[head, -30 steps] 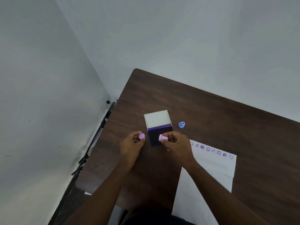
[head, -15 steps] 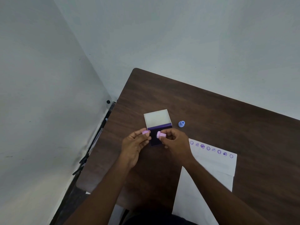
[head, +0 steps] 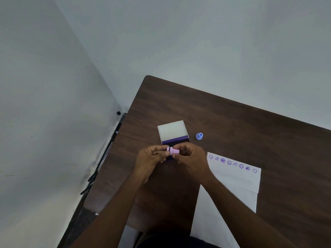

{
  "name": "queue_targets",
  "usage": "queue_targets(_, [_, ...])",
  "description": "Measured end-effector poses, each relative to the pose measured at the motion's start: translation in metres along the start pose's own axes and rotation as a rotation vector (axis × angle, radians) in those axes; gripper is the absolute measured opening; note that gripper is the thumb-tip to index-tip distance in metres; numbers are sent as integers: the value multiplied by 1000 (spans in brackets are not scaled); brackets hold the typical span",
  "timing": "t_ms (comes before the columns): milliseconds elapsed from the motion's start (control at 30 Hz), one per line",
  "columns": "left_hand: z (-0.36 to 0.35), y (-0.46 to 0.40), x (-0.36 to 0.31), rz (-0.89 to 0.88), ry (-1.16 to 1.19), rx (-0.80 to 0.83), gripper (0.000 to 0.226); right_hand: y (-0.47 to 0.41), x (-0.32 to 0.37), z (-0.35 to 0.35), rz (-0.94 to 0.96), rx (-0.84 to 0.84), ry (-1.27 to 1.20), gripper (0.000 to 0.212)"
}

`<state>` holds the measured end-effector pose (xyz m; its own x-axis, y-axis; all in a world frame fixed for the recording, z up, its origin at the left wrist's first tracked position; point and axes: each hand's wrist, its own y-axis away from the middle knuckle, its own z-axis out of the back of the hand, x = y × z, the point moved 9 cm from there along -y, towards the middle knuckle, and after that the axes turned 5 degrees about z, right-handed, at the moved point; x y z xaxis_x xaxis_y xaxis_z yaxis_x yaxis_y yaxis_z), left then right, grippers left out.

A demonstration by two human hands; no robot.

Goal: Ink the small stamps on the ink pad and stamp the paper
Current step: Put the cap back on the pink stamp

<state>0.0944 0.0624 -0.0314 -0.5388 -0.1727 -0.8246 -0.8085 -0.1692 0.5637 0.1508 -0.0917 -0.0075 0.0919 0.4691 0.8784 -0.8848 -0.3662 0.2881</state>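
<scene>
Pink stamp (head: 173, 151) held above the near end of the ink pad (head: 174, 136), long axis lying roughly sideways, left to right and close to level; wider rimmed end toward the left, narrower rounded barrel toward the right, a dark gap visible between the two pink parts. Smooth matte plastic, cylindrical. Pinched at the left end by fingertips of the left hand (head: 149, 159), other fingers curled in; pinched at the right end by thumb and forefinger of the right hand (head: 190, 158), closed snugly on the barrel. Ink pad: square case lying flat on the table (head: 241, 126), pale cream lid panel at the far side, glossy dark purple band at the near side, partly hidden behind the hands. Blue stamp (head: 199, 136) standing alone just right of the pad, small, rounded, smooth. Paper (head: 238, 183) right of the hands, white, flat, creased across, a row of round purple prints (head: 232, 162) along its far edge. Table dark brown, wood-grained, with a rounded corner.
</scene>
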Motion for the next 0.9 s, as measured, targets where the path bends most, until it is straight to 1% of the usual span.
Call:
queue_targets(67, [1, 0, 0, 3, 5, 8, 21, 0, 2, 0, 0, 0, 1, 20])
queue_targets(267, [3, 0, -2, -5, -17, -17, 21, 0, 2, 1, -16, -11, 31, 19])
queue_targets(400, [2, 0, -5, -11, 14, -11, 27, 0, 3, -1, -37, -6, 28, 27])
queue_targets(533, [1, 2, -7, -26, 49, -13, 34, 3, 9, 2, -28, -47, -34, 17])
queue_targets(600, [0, 2, -5, -22, 66, -3, 33, 5, 10, 3, -30, -64, -46, 15])
queue_targets(733, [-1, 1, -1, 4, 57, 9, 30, 5, 10, 2, -41, -48, -53, 13])
queue_targets(833, [-4, 0, 0, 16, 128, 49, 28, 4, 9, 2, -53, -32, -52, 20])
queue_targets(900, [-4, -1, 0, 10, 142, 68, 31, 3, 8, 1, -69, -14, -58, 24])
